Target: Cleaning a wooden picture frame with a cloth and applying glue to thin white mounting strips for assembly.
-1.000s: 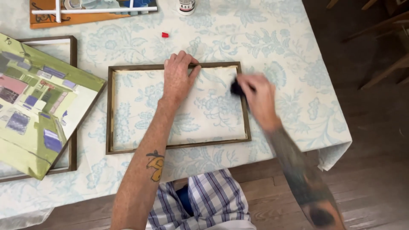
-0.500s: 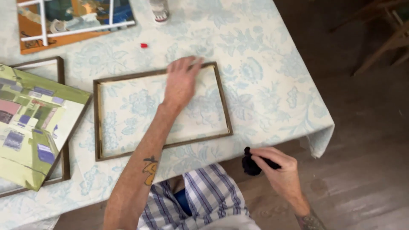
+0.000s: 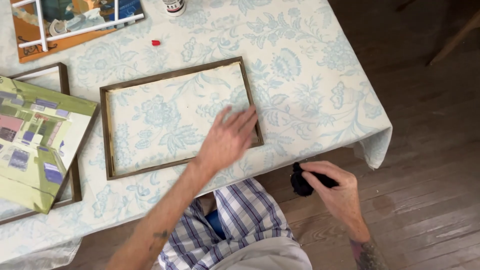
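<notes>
Near the front edge of the surface [image 3: 320,90], draped in a pale cloth with a blue floral print, an empty dark wooden frame [image 3: 104,135] lay flat with the cloth showing through its opening. The left hand [image 3: 227,140] rested open, fingers spread, over the frame's lower right corner, seemingly to keep it from sliding; it gripped nothing. The right hand [image 3: 336,190] hung off the surface, low over the wooden floor [image 3: 430,200], its grip closed around a small black wad [image 3: 301,182], perhaps a cloth or sponge, pinched at the fingertips and held clear of the pale cloth, possibly to spare it marks. To the left, a painted canvas [image 3: 35,145] of green, pink and purple blocks leaned across a second dark frame [image 3: 62,80], partly covering it. At the far edge lay an orange-bordered painting [image 3: 65,35] with white strips across it, and beside it stood a small white container [image 3: 174,6] with a dark band, its label too small to read. A tiny red cap [image 3: 156,43] sat alone on the cloth between them
</notes>
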